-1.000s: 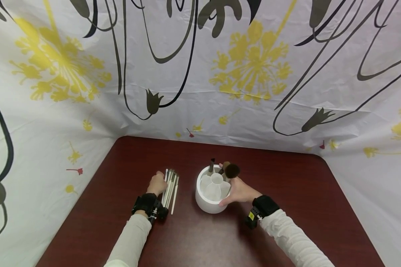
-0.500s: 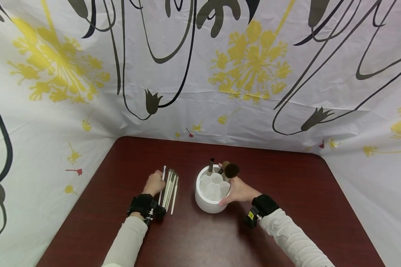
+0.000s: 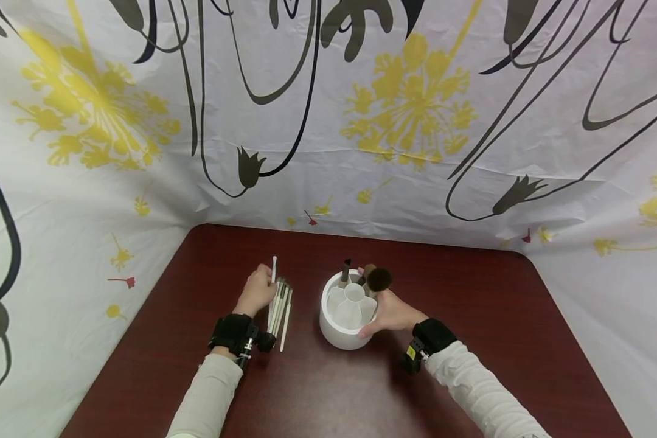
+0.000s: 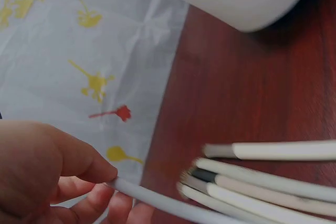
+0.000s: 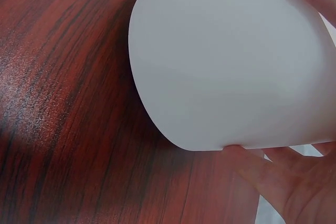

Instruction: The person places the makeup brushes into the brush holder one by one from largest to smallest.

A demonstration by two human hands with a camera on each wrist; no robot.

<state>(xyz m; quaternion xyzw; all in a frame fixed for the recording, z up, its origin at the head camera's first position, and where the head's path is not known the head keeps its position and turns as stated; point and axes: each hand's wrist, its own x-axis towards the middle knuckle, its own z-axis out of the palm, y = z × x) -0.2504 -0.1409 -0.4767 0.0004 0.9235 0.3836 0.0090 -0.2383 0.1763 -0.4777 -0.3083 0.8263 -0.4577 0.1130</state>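
Observation:
My left hand (image 3: 256,291) pinches a slim white makeup brush (image 3: 274,269) between thumb and fingertips, its upper end pointing away from me. In the left wrist view the pale stick of this brush (image 4: 168,202) runs out from the fingertips; its bristles are not plain to see. Just right of that hand lie several thin pale-handled brushes (image 3: 278,313) side by side. My right hand (image 3: 395,313) grips a round white brush holder (image 3: 344,338), thumb at the near side and fingers behind. Its smooth wall (image 5: 226,66) fills the right wrist view.
Inside the holder are petal-shaped compartments; a few brushes stand at its back, among them a large fluffy brown one (image 3: 380,280). The dark red wooden table (image 3: 328,395) meets a white patterned cloth (image 3: 306,134) at its back and sides.
My left hand has drawn one brush leftward from the row, then moved it slightly up and away. My right hand and the holder stay where they were.

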